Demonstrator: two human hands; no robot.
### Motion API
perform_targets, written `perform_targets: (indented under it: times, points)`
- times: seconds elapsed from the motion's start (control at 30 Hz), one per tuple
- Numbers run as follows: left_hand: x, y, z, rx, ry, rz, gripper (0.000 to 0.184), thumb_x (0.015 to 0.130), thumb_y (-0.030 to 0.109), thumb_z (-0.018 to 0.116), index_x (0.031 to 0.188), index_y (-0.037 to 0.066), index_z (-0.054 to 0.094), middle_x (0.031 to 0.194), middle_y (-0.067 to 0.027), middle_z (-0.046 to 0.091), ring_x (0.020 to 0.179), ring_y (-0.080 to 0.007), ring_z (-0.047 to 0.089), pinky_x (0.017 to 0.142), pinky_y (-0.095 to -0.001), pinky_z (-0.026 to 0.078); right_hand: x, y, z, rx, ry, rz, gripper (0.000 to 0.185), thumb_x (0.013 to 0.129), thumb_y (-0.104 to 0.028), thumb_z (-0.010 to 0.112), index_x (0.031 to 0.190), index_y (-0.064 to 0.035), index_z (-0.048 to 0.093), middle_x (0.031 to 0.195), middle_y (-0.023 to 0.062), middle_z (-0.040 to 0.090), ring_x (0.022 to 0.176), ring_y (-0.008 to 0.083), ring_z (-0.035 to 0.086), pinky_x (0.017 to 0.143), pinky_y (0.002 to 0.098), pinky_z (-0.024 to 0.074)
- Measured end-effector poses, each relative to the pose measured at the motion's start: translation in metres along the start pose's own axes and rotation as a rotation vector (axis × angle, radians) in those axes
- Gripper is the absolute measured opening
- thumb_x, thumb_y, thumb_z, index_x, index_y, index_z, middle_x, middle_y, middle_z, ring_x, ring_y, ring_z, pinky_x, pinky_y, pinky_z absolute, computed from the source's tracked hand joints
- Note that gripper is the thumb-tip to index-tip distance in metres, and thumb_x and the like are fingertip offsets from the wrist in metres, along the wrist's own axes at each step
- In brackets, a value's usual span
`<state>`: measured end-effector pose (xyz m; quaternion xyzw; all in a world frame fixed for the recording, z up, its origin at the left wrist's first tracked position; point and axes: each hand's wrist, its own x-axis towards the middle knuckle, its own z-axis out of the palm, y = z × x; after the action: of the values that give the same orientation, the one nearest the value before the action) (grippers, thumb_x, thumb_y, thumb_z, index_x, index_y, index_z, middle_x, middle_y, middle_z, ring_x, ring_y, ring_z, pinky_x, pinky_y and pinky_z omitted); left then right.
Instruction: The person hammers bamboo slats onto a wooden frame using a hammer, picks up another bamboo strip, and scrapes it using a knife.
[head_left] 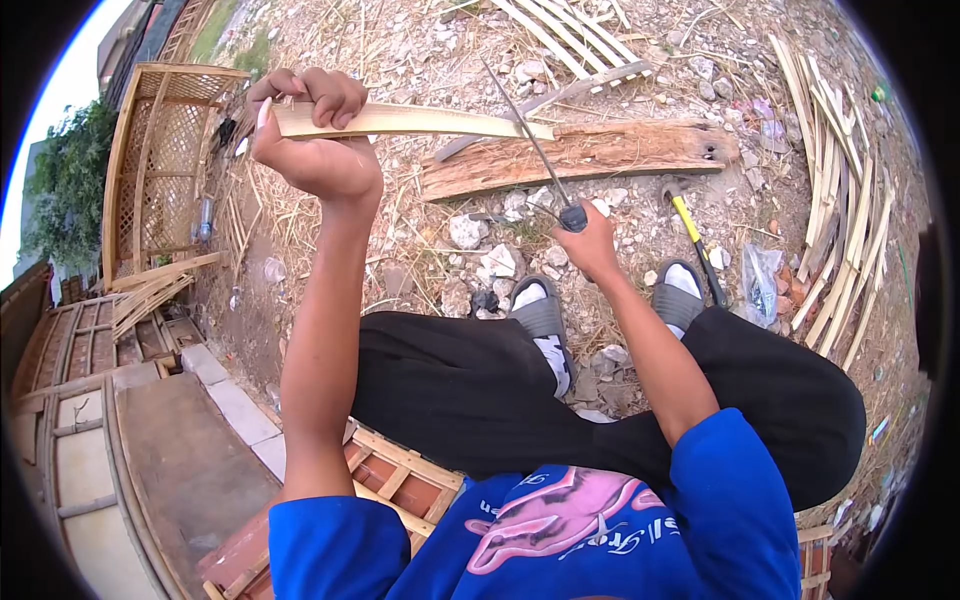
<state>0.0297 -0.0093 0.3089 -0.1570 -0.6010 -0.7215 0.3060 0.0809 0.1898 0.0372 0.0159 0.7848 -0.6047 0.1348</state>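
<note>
Stony ground point(405, 240), littered with straw and pale splinters, filled most of the frame, with a patch of sky at the upper left. Above the centre, a flat wooden strip point(430, 121) reached from the upper left towards the middle, its right end over a weathered plank point(640, 155). A long thin blade point(511, 104) slanted across the strip near that end; whether the two touched could not be told.

The left hand point(320, 130), at the upper left, had the strip's left end in its grasp, the fingers folded down over it and the thumb raised at the far side, so that part of the wood was hidden beneath them. Its forearm rose almost straight from the lower left, the hand leaning slightly left of the wrist. The right hand point(590, 245), just right of centre, was curled closely round the blade's dark handle point(573, 218) and covered much of it; most of its fingers were out of sight. That forearm slanted up and leftward from the lower right.

Right of the sandals point(540, 318) lay a hammer point(690, 225) with a yellow and black handle, its head hard to make out. Beside it was a clear plastic bag point(762, 283), contents unclear. Pale slats point(850, 215) were heaped along the right, and others point(570, 38) were cut off by the top edge. A lattice frame point(165, 175) stood at the upper left.
</note>
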Motion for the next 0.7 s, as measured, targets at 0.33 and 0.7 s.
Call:
perform_targets:
  times: [0.33,0.7]
  points:
    - [0.0,-0.012,0.009,0.153,0.059,0.063,0.017,0.101,0.018,0.048,0.099,0.012,0.033,0.06,0.0021,0.038,0.055,-0.0067,0.03,0.053,-0.0254,0.029,-0.004,-0.023,-0.01,-0.082,0.013,-0.061,0.032,0.069,-0.018,0.074,0.092,-0.0003,0.06,0.075,0.0129,0.067,0.069,0.0272,0.066,0.068,0.0369,0.0501]
    - [-0.005,-0.013,0.019,0.286,0.03,0.111,0.018,0.102,0.017,0.047,0.104,0.011,0.03,0.057,0.0016,0.042,0.052,-0.0056,0.034,0.051,-0.0229,0.029,-0.004,-0.074,-0.004,-0.001,-0.04,-0.258,0.03,0.069,-0.013,0.073,0.091,-0.0022,0.055,0.077,0.0157,0.068,0.074,0.0328,0.069,0.066,0.0401,0.0514]
